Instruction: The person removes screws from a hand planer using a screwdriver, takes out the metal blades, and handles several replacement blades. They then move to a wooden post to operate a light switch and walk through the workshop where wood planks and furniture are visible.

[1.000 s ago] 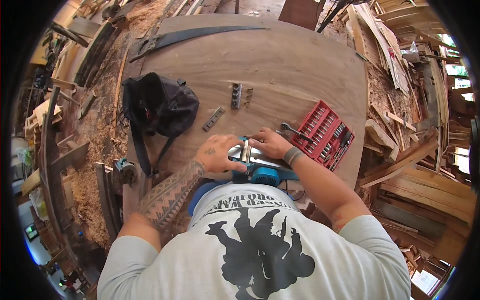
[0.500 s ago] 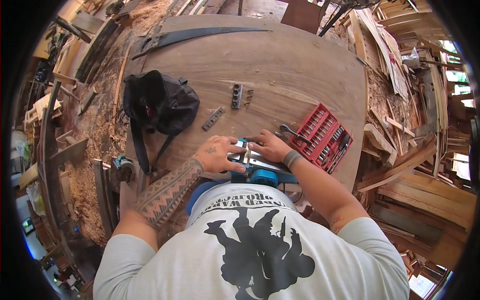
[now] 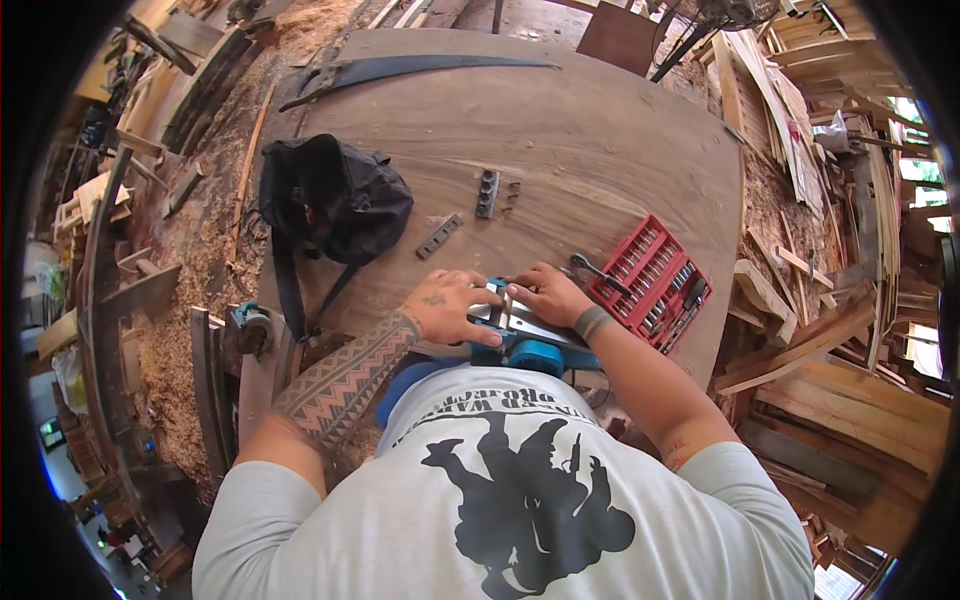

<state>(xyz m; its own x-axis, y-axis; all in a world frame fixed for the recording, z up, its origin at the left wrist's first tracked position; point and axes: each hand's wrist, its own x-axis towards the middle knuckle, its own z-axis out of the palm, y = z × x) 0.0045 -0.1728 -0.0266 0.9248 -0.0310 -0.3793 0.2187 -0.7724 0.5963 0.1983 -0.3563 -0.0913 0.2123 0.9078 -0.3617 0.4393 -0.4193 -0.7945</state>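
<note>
Close to my body at the table's near edge is a blue electric planer (image 3: 535, 355), its flat silver sole facing up. My left hand (image 3: 446, 305) grips its left part, fingers over the blue end and thumb along the near side. My right hand (image 3: 548, 294) presses on the sole from the right, fingertips at a narrow pale strip across it. The fingertips nearly meet, and they hide part of the strip. Beyond the hands lie a slotted metal bar (image 3: 438, 237), a dark metal block with round holes (image 3: 487, 194) and several small bolts (image 3: 511, 200).
A red socket set case (image 3: 625, 250) lies open beside my right hand, with a ratchet (image 3: 597, 272) across its edge. A black bag (image 3: 345, 205) slumps at the left. Along the far edge of the wooden table (image 3: 600, 130) rests a handsaw (image 3: 430, 68). Lumber and shavings surround the table.
The view has shifted slightly, so the table and its things sit a little further right and lower. Both hands stay on the planer, with small finger movements.
</note>
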